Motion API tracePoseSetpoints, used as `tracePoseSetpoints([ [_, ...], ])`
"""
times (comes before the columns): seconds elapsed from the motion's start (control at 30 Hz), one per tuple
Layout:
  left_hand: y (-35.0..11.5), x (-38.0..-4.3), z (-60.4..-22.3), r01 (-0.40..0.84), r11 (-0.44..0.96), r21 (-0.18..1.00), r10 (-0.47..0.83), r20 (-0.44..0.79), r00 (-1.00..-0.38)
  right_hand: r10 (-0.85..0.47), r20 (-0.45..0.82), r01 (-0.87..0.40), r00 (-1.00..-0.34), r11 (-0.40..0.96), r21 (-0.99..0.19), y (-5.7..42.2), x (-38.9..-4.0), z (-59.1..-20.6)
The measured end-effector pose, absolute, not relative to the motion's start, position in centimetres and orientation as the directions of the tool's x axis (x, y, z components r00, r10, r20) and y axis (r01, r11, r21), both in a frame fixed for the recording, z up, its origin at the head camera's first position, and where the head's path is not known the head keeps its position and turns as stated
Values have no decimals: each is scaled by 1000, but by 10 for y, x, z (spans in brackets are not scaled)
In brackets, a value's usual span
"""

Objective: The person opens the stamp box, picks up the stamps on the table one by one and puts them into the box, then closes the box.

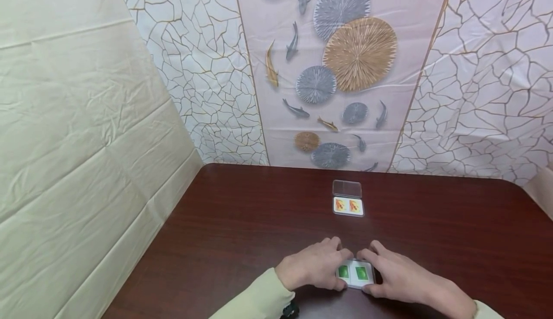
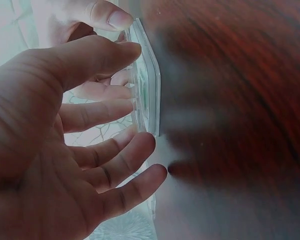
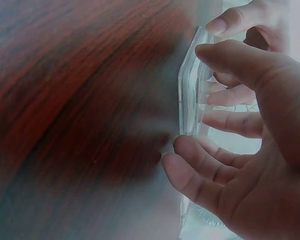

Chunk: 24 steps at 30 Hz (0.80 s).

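A small clear plastic card case (image 1: 355,287) lies flat on the table in front of me, with two white cards bearing green pictures (image 1: 362,273) side by side in it. My left hand (image 1: 319,264) grips its left end, thumb at the near edge and fingers at the far edge. On the right end my right hand (image 1: 401,276) holds it the same way. In the left wrist view the case (image 2: 151,85) shows edge-on, thin and layered, with the left thumb on its upper face. The right wrist view shows the right thumb (image 3: 230,55) over the case's edge.
Farther back on the dark red-brown wooden table (image 1: 259,213) lies a second clear case, its lid (image 1: 347,189) folded open away from me. Two orange-and-yellow pictured cards (image 1: 348,206) lie in its base. Patterned cloth (image 1: 207,93) hangs behind the table, and plain cream cloth (image 1: 86,141) hangs at the left.
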State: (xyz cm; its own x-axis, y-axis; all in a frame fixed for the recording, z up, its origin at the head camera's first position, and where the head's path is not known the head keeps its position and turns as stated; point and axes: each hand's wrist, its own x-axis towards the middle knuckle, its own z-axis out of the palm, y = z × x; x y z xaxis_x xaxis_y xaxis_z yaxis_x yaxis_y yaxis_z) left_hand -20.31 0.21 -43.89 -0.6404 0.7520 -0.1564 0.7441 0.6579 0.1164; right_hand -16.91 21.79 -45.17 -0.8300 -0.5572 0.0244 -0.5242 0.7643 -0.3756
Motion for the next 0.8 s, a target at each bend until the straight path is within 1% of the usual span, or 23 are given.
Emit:
tracePoseSetpoints([
  [0.5,1,-202,-440,747,656,103,753,-146,-641,-566,18,-528,-825,757,-385,219,-170,-452],
  [0.8,1,-202,-443,752,653,92,756,-135,-640,-568,43,-544,-822,759,-359,220,-169,-452],
])
